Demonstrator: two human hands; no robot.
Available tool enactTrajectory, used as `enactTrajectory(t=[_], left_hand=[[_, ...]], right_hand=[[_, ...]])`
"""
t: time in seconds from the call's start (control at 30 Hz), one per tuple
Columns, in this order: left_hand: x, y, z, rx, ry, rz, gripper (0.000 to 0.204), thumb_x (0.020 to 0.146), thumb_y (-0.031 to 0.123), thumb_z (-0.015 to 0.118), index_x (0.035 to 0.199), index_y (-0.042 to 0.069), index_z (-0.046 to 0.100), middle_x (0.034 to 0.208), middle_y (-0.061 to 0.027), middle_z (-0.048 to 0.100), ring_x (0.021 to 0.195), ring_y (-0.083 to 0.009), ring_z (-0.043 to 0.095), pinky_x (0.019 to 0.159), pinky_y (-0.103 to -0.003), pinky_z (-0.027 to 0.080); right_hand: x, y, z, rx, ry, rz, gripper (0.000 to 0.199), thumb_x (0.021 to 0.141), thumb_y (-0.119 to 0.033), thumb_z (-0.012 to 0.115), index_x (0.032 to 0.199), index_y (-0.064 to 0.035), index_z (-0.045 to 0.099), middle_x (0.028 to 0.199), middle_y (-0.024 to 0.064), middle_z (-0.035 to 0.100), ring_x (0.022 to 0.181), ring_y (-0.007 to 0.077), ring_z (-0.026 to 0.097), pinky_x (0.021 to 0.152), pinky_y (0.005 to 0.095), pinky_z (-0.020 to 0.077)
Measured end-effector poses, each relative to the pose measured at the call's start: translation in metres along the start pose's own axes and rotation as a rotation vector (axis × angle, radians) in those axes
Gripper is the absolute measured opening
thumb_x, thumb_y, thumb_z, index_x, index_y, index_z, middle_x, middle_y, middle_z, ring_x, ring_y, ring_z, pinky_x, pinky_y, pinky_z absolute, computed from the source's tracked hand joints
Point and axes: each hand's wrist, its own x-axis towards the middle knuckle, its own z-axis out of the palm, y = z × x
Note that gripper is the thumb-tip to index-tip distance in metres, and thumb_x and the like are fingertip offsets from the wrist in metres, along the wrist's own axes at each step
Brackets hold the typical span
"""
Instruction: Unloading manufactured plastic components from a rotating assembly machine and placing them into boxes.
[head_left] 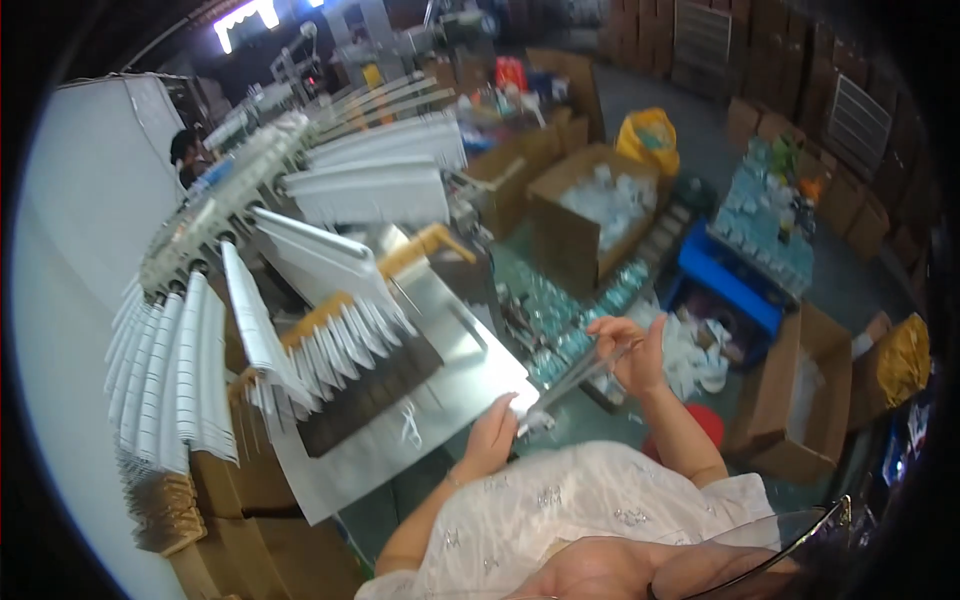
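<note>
A clear, thin plastic strip (575, 381) stretches slantwise between my two hands, in front of my chest. Its lower left end is in my left hand (490, 437), whose fingers are closed on it beside the corner of the metal table (455, 385). Higher and to the right, my right hand (637, 358) has its fingers bent around the other end, with the thumb raised. What exactly the strip is cannot be made out. On the tabletop, left of my left hand, lies a small white looped piece (410, 425).
At left, a machine carries white folded sheets (375, 190) on radiating arms. A rack of white strips (345, 345) stands on the table. Cardboard boxes (570, 235), a blue crate (730, 275), a red stool (700, 425) and a yellow bag (648, 140) surround the right side.
</note>
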Motion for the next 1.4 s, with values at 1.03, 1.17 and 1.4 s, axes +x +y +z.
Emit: enactTrajectory(t=[1.03,1.17,1.4], left_hand=[[-0.071,0.004,-0.017,-0.171,0.388,-0.086,0.027,0.086,0.015,0.039,0.102,0.003,0.056,0.063,-0.0011,0.052,0.057,-0.0062,0.047,0.054,-0.020,0.039],[-0.067,0.006,-0.017,-0.182,0.354,-0.099,0.027,0.086,0.015,0.039,0.102,0.002,0.056,0.063,-0.0013,0.053,0.057,-0.0062,0.047,0.054,-0.020,0.039],[-0.065,0.000,-0.020,-0.175,0.316,-0.136,0.027,0.086,0.016,0.040,0.102,0.002,0.056,0.062,-0.0015,0.053,0.057,-0.0072,0.048,0.055,-0.021,0.040]], right_hand=[[0.268,0.018,0.101,-0.554,0.000,-0.310,0.014,0.075,-0.014,0.062,0.080,-0.0008,0.060,0.068,-0.0039,0.054,0.059,0.0019,0.045,0.052,0.0165,0.0326],[0.273,0.018,0.089,-0.594,-0.011,-0.339,0.014,0.076,-0.014,0.062,0.079,-0.0005,0.060,0.067,-0.0038,0.054,0.059,0.0022,0.045,0.052,0.0169,0.0333],[0.256,0.011,0.096,-0.534,0.000,-0.230,0.015,0.076,-0.014,0.062,0.079,0.0001,0.061,0.067,-0.0035,0.054,0.060,0.0031,0.047,0.053,0.0175,0.0357]])
